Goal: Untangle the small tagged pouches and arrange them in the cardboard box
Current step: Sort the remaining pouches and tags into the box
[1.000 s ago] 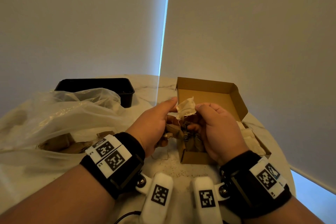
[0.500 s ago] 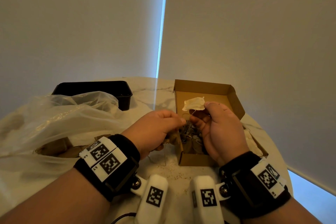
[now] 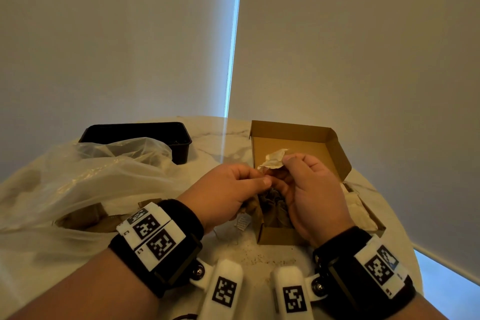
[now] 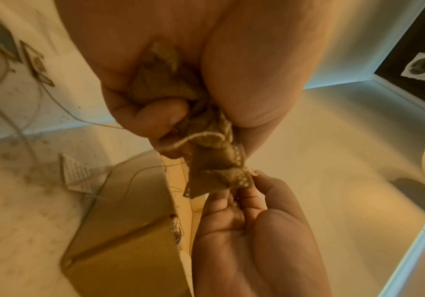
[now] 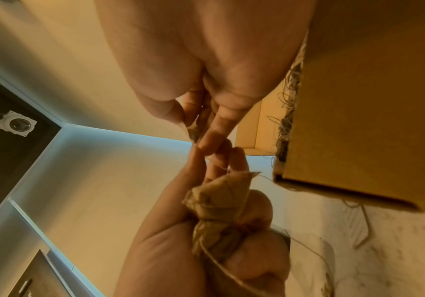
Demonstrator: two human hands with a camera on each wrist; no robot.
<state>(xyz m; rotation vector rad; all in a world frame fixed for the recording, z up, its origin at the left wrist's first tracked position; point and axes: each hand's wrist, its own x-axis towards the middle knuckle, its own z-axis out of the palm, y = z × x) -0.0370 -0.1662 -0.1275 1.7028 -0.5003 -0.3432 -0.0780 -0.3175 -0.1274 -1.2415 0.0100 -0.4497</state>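
Pale roller blinds (image 3: 363,47) behind, daylight slit between them. Round marbled tabletop (image 3: 213,143), crumbs and loose thread near the front edge.

Large clear plastic bag (image 3: 91,184) slumped at left, brown pouches showing through. Black tray (image 3: 135,135) behind it. Open cardboard box (image 3: 298,143) right of centre, lid flap raised; a tangle of darker pouches and thread (image 3: 275,205) in its near end, pale pouches along its right side.

Both hands meet above the box's near-left corner. Left hand (image 3: 223,192) clenched round a bunch of brown pouches (image 4: 165,80), bound with string, fingertips toward the right hand. Right hand (image 3: 311,189) pinches a pale pouch (image 3: 272,160) between thumb and forefinger, held above the box interior. One paper tag (image 3: 242,223) lies on the tabletop just left of the box.
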